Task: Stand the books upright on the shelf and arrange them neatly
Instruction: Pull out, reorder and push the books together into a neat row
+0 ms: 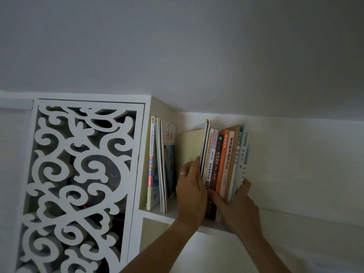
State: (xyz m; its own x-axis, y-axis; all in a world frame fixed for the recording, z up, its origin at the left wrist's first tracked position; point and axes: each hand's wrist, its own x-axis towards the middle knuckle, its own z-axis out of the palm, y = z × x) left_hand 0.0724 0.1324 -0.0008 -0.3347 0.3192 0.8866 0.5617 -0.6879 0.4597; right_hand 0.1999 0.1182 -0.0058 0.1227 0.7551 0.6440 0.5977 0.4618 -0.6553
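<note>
My left hand (190,189), ring on one finger, lies flat against the left face of the book block (223,164), fingers straight and pressing at the 9 o'clock side. My right hand (235,205) cups the block from 4 o'clock, thumb under the spines and fingers curled round the right-hand books. The block stands on the white shelf (157,215), leaning slightly. Spines legible: 中国通史 on a dark brown spine (216,160); 健康瘦身蔬果沙拉 on a cream spine (228,154); an orange spine (222,160), title only partly readable. A pale yellow book (189,146) stands just behind my left fingers. At 9 o'clock, well apart from the block, a second group leans on the compartment's left wall: a thin textbook with a multicoloured spine (151,164) and a magazine (169,154) with red brush lettering, which I cannot read. A white carved scrollwork panel (78,184) fills the far left.
</note>
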